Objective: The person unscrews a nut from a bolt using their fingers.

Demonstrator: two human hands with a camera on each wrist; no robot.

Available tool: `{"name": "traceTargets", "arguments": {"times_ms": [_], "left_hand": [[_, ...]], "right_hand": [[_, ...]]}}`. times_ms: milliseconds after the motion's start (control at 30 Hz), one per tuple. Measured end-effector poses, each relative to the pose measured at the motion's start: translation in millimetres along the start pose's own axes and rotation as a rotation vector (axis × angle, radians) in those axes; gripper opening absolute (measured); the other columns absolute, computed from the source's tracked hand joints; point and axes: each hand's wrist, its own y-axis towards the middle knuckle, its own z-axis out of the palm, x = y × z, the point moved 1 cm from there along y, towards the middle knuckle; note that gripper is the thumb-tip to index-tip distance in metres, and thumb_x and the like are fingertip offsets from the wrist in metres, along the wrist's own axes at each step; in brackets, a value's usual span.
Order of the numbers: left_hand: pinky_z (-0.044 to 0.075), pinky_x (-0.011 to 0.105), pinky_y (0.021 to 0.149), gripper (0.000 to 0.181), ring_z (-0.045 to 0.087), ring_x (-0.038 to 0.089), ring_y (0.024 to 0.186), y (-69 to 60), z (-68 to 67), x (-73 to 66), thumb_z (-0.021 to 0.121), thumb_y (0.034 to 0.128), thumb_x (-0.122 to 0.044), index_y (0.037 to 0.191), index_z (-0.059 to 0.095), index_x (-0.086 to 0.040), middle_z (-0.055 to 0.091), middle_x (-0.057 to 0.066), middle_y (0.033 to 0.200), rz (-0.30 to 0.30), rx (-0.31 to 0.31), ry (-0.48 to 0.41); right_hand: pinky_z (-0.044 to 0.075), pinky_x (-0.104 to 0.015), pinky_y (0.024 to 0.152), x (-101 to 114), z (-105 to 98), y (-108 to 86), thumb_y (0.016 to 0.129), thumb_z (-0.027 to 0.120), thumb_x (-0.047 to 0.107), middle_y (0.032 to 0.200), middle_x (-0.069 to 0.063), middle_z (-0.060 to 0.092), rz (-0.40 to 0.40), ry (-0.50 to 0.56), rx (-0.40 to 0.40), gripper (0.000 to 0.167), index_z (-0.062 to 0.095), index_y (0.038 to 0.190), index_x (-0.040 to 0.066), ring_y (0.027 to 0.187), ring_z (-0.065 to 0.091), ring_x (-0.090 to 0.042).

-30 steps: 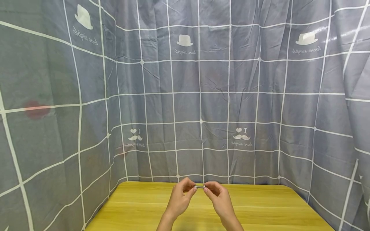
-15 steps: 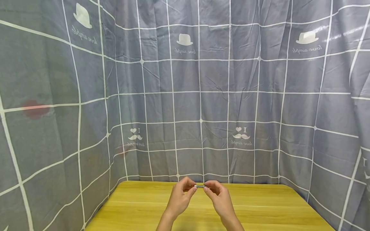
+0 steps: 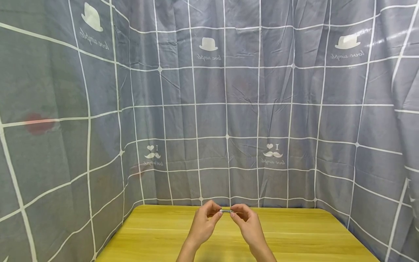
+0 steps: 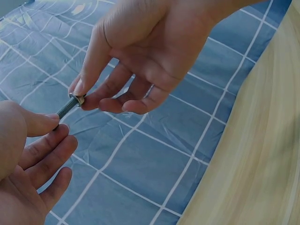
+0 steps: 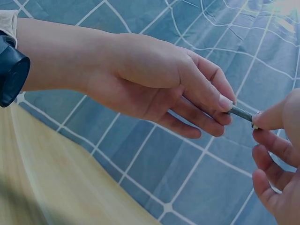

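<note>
A small metal bolt (image 3: 226, 211) is held level between both hands above the table. My left hand (image 3: 203, 223) pinches its threaded end between thumb and index finger. At the other end, my right hand (image 3: 247, 223) pinches a wider metal piece; whether that is the bolt's head or a nut I cannot tell, as fingertips partly cover it. In the left wrist view, bare thread of the bolt (image 4: 67, 108) shows between the two grips. The right wrist view also shows the bolt (image 5: 242, 113), with the remaining fingers of both hands loosely bent below it.
A yellow wood-grain table (image 3: 157, 233) lies under the hands. Grey curtains (image 3: 242, 120) with white grid lines hang behind it and on both sides. A dark device (image 5: 13, 72) sits on the left wrist, by a pale cuff.
Both hands stay in nearly the same place, still gripping the bolt's two ends. The head view has shifted very slightly.
</note>
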Motion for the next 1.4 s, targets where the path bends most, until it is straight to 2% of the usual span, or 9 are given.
{"name": "traceTargets", "arguments": {"times_ms": [167,367,533,667,767,900,1067,1167,1400], "left_hand": [[0.055,0.034,0.082,0.008,0.070,0.026,0.089,0.9,0.7,0.2,0.069,0.0971,0.002,0.099,0.066,-0.006,0.071,0.006,0.098,0.004,0.005,0.001],[0.055,0.033,0.083,0.007,0.069,0.023,0.089,1.6,0.7,-0.6,0.069,0.0974,0.000,0.099,0.066,-0.006,0.071,0.006,0.098,0.005,0.006,0.001],[0.055,0.032,0.082,0.006,0.069,0.020,0.087,1.2,-0.8,-1.4,0.070,0.0968,-0.001,0.098,0.067,-0.006,0.071,0.007,0.096,0.018,-0.010,-0.003],[0.055,0.032,0.081,0.006,0.069,0.019,0.087,0.7,-1.4,-1.6,0.070,0.0969,0.000,0.098,0.067,-0.006,0.071,0.007,0.096,0.017,-0.005,-0.006],[0.055,0.032,0.081,0.006,0.069,0.020,0.087,0.4,-1.3,-1.2,0.070,0.0970,0.000,0.098,0.067,-0.005,0.071,0.006,0.097,0.003,0.001,-0.006],[0.055,0.032,0.081,0.006,0.070,0.024,0.088,0.1,-1.2,-0.7,0.070,0.0970,0.000,0.099,0.067,-0.005,0.071,0.008,0.097,-0.002,0.001,-0.011],[0.056,0.032,0.081,0.006,0.070,0.024,0.088,0.0,-0.8,-0.4,0.069,0.0974,-0.001,0.099,0.068,-0.007,0.071,0.005,0.097,0.015,0.000,-0.007],[0.055,0.032,0.082,0.006,0.070,0.022,0.089,-0.2,-0.6,0.1,0.069,0.0976,-0.002,0.099,0.067,-0.008,0.071,0.005,0.097,0.012,0.001,-0.001],[0.055,0.033,0.082,0.006,0.069,0.021,0.091,0.5,-0.4,0.1,0.069,0.0984,-0.002,0.100,0.067,-0.008,0.071,0.007,0.100,-0.006,0.010,0.005]], "right_hand": [[0.051,-0.032,0.082,-0.3,-0.3,0.7,0.097,0.073,0.009,0.107,-0.012,0.069,0.015,-0.019,-0.006,0.024,0.068,0.118,-0.001,0.095,0.065,-0.023],[0.051,-0.029,0.078,0.4,-0.3,1.6,0.098,0.072,0.014,0.097,-0.010,0.070,0.018,-0.033,-0.023,0.020,0.071,0.108,-0.003,0.089,0.062,-0.019],[0.051,-0.031,0.084,1.9,0.8,1.8,0.095,0.074,0.006,0.106,-0.013,0.069,-0.008,-0.005,-0.006,0.016,0.071,0.109,-0.001,0.094,0.065,-0.023],[0.052,-0.033,0.084,0.7,1.3,1.5,0.097,0.073,0.010,0.111,-0.016,0.069,0.002,-0.026,0.001,0.021,0.069,0.115,0.000,0.096,0.066,-0.024],[0.052,-0.030,0.079,-2.1,1.1,1.7,0.098,0.072,0.014,0.103,-0.014,0.070,0.014,-0.044,-0.007,0.021,0.070,0.111,-0.001,0.091,0.064,-0.020],[0.051,-0.029,0.077,-3.7,0.5,2.0,0.097,0.072,0.011,0.096,-0.012,0.070,0.006,-0.037,-0.004,0.017,0.070,0.106,-0.003,0.087,0.063,-0.019],[0.051,-0.032,0.086,-2.1,0.2,0.8,0.095,0.074,0.006,0.110,-0.016,0.069,-0.002,-0.014,0.011,0.020,0.069,0.113,-0.003,0.097,0.067,-0.027],[0.051,-0.033,0.086,-2.0,0.8,0.0,0.097,0.073,0.010,0.112,-0.015,0.070,0.007,-0.021,0.007,0.024,0.068,0.117,-0.001,0.098,0.066,-0.025],[0.050,-0.029,0.078,-1.0,0.9,0.3,0.099,0.072,0.014,0.096,-0.011,0.070,0.010,-0.027,-0.023,0.019,0.071,0.107,-0.002,0.086,0.063,-0.018]]}}
